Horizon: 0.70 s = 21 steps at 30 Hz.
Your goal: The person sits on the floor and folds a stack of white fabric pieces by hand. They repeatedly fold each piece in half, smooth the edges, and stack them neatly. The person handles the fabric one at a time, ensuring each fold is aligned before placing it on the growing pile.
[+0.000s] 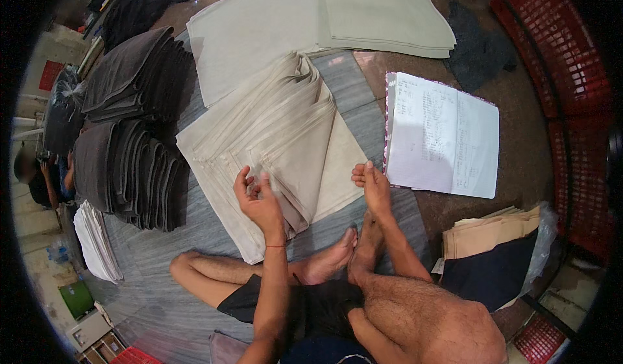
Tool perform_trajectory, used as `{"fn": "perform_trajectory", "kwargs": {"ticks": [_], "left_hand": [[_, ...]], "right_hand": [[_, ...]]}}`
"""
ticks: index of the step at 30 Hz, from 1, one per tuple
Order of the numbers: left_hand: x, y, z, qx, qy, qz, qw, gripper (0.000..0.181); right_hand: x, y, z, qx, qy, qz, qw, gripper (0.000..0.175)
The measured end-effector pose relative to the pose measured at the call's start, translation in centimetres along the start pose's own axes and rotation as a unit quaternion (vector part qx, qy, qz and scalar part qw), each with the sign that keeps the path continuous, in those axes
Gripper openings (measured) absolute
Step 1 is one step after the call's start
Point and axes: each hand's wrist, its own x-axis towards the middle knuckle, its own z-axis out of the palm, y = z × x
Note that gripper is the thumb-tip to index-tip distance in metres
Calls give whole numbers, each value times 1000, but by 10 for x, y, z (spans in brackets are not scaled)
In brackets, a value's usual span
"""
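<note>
A stack of cream fabric pieces lies before me, its folded layers fanned across a flat cream piece. Over the layered corners is my left hand, thumb and index finger apart; its fingertips are blurred and no cloth clearly shows between them. At the right corner of the flat piece is my right hand, with curled fingers and raised thumb. Whether it pinches the cloth edge cannot be made out. Just right of that hand lies an open notebook with handwritten columns.
Dark folded fabric stacks and a white folded bundle stand left. Pale fabric sheets lie beyond. Red plastic crates line the right, near tan and navy fabric. A person is at far left.
</note>
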Motion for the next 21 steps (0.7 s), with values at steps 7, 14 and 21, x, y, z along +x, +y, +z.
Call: {"fn": "perform_trajectory", "kwargs": {"ticks": [7,14,21], "left_hand": [[9,-2,28,328,-50,60,942,114],[40,-11,4,354,30,-62,933,109],[39,-17,9,278,-34,87,956,82]], "right_hand": [[0,1,2,35,10,2,999,52],[-31,-33,49,-146,-43,-183,971,22],[-18,-7,85,-163,-87,-259,948,30]]}}
